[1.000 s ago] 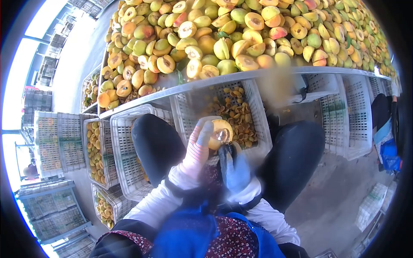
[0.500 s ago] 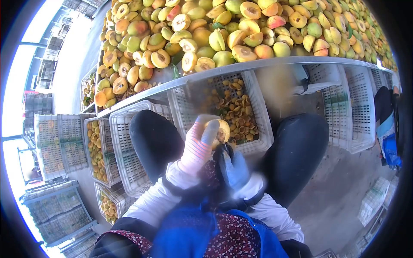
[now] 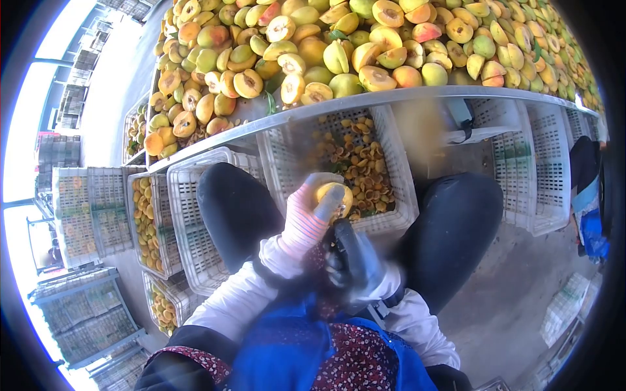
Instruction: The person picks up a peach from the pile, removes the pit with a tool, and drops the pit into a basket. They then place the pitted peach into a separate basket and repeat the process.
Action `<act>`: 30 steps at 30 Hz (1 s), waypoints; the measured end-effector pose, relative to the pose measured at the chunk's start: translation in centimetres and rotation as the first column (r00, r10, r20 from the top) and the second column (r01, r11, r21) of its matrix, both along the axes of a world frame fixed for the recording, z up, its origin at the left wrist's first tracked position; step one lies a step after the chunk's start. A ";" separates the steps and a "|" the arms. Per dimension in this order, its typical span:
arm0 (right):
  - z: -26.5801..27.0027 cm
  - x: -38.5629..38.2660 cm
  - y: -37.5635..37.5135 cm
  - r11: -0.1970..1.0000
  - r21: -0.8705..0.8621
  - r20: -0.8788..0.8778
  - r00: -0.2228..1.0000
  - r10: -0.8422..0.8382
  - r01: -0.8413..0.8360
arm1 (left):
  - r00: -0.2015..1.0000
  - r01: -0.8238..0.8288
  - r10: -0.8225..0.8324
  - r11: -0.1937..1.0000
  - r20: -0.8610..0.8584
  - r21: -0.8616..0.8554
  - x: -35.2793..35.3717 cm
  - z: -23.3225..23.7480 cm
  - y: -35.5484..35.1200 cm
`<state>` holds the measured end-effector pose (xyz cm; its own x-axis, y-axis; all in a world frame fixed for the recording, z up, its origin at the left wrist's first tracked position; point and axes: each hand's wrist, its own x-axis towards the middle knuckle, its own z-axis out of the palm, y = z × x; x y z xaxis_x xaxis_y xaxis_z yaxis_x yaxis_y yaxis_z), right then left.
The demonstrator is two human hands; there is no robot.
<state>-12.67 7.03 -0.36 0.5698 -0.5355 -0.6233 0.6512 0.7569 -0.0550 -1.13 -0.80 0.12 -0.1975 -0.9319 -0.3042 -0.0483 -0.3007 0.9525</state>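
Note:
My left hand, in a striped glove with grey fingertips, is closed around a yellow peach half, its thumb lying across the fruit. Close below the fruit, my right hand wears a dark-fingered glove, with its fingers curled together. Whatever it grips is hidden by the fingers and cannot be made out. Both hands are above my lap, just in front of a white plastic crate holding small hollow yellow-brown fruit pieces.
A metal-edged table heaped with halved peaches spans the far side. Another white crate stands by my left knee, with fruit-filled crates beyond it. Stacked crates stand right; a person's blue garment shows at far right.
My left hand has turned the peach half, its thumb now further over it. My right hand has drawn slightly down from the fruit, fingers more curled. The view has shifted slightly.

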 end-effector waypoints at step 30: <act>-1.6 0.2 -0.6 0.960 -0.127 0.873 0.488 -0.011 0.248 | 0.797 -0.187 0.457 0.808 -0.395 0.558 0.2 1.0 0.4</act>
<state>-12.50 6.45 -1.94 0.6668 -0.6942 0.2710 0.5520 0.7044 0.4463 -0.96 -0.40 1.10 -0.1577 -0.7308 -0.6642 0.5648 -0.6184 0.5464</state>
